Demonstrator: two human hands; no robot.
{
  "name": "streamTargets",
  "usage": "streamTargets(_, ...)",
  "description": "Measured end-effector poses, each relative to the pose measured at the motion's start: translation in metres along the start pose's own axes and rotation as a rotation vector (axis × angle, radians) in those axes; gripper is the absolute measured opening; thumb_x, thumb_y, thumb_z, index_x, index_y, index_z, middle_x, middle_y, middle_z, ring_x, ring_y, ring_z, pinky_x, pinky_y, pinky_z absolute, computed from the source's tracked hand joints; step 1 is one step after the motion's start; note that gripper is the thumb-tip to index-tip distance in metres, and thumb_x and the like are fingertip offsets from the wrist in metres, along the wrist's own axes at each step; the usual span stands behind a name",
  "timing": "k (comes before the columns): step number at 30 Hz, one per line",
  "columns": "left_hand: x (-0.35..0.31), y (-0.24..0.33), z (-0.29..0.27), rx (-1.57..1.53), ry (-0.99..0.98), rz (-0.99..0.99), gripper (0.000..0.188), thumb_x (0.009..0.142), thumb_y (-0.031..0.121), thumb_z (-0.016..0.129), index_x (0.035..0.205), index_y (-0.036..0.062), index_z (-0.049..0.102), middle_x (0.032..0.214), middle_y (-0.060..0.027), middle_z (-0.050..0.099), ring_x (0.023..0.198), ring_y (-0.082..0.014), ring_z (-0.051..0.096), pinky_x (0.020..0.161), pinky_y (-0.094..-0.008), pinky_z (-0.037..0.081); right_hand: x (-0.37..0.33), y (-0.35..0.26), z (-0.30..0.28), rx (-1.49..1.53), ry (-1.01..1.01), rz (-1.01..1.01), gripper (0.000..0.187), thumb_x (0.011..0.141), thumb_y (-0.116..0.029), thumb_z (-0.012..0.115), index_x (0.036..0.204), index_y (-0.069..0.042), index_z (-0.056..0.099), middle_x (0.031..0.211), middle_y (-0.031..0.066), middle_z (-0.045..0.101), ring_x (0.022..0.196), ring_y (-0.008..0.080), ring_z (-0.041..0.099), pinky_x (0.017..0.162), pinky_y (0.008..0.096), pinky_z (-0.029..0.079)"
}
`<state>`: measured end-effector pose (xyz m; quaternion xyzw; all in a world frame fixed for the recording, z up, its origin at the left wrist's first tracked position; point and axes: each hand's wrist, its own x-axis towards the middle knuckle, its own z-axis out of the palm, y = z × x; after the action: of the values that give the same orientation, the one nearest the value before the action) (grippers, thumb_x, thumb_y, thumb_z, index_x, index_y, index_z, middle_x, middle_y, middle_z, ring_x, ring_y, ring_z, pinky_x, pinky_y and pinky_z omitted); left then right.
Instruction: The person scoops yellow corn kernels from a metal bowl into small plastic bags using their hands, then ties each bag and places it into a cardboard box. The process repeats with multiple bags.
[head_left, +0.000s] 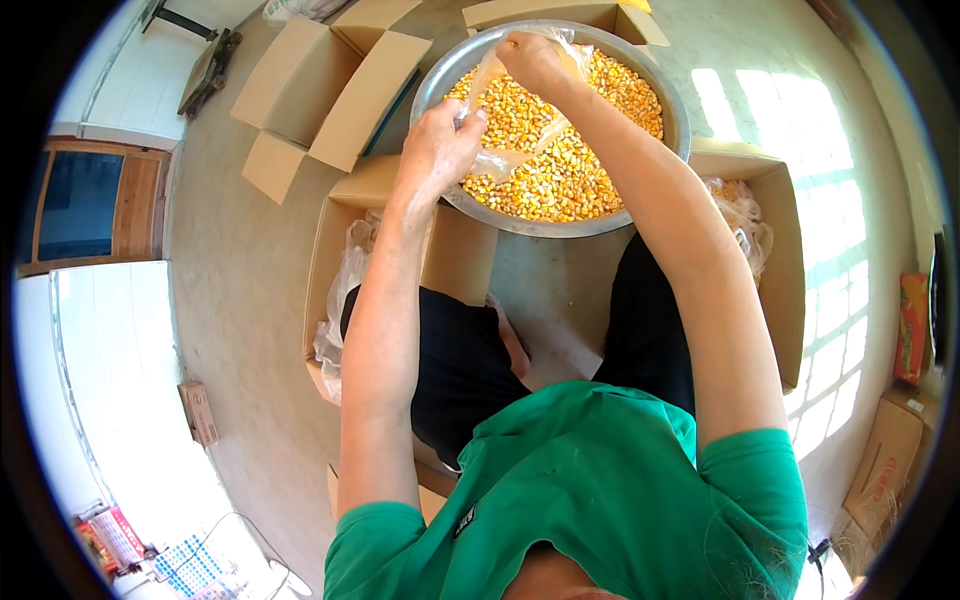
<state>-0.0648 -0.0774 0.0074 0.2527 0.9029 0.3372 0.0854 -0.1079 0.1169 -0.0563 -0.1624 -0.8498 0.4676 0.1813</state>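
A wide metal basin (548, 229) full of yellow corn kernels (570, 190) sits in front of me, beyond my knees. Over the kernels stretches a thin clear plastic bag (497, 163), its film partly see-through. My left hand (441, 148) grips the bag's edge at the basin's left side, thumb raised and fingers curled. Farther off, near the basin's far rim, my right hand (534, 62) is closed on another part of the same bag. Whether any kernels lie inside the bag, I cannot tell.
Open cardboard boxes surround the basin: one at far left (310, 85), one by my left knee (325, 235) with plastic bags, and one at right (780, 210) holding a clear bag. Another box (545, 14) stands behind the basin. A low wheeled stand (210, 72) is at far left.
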Motion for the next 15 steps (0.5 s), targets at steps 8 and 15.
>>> streamTargets(8,0.004,-0.005,0.005,0.017,0.019,0.016,0.033,0.091,0.029,0.056,0.082,-0.0026,0.055,0.066,-0.008,0.056,0.059,-0.0148,0.051,0.055,-0.0336,0.045,0.002,0.027,-0.007,-0.363,-0.128,-0.421,0.028,0.086,-0.023,0.049,0.093,-0.003,0.067,0.095,0.0217,0.066,0.088,0.0372,0.065,0.081,0.0446,0.051)
streamTargets(15,0.006,-0.009,0.005,-0.009,-0.006,-0.057,0.036,0.089,0.034,0.055,0.087,-0.002,0.058,0.076,-0.0165,0.06,0.071,-0.0285,0.058,0.066,-0.0387,0.046,0.0,0.026,-0.029,-0.144,-0.21,-0.093,0.026,0.086,-0.018,0.049,0.084,0.0,0.067,0.082,0.0163,0.069,0.073,0.0271,0.067,0.071,0.0364,0.055)
